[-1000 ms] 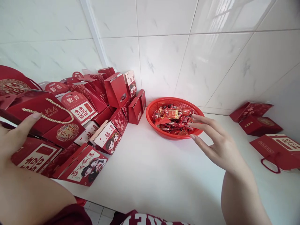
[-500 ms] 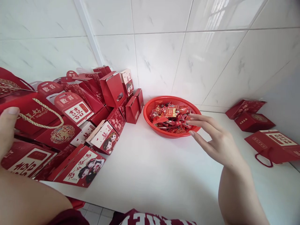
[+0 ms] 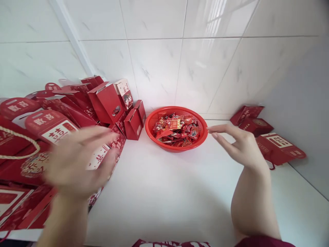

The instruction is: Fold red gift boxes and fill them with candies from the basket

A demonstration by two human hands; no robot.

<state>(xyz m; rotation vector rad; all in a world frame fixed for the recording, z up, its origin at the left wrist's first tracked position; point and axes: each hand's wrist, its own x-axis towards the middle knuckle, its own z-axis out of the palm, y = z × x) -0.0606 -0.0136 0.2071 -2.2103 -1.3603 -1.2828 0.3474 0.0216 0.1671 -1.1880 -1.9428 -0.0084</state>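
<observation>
A red plastic basket stands on the white table, holding a heap of red-wrapped sweets. At the basket's right rim, my right hand has its fingers stretched out and its thumb a little apart, with nothing seen between them. Whether its fingertips touch the rim, I cannot tell. My left hand, blurred by motion, passes in front of the red gift boxes on the left. Its thumb is spread from the fingers and no object shows in it. Part of the box pile is hidden behind it.
Several more red gift boxes lie along the right side by the grey wall. A red box with a cream rope handle sits at the far left. White tiles rise behind the table.
My left hand has left the rope-handled bag at the far left and moved right. My right hand has drawn back slightly from over the sweets to the rim. The view has turned right.
</observation>
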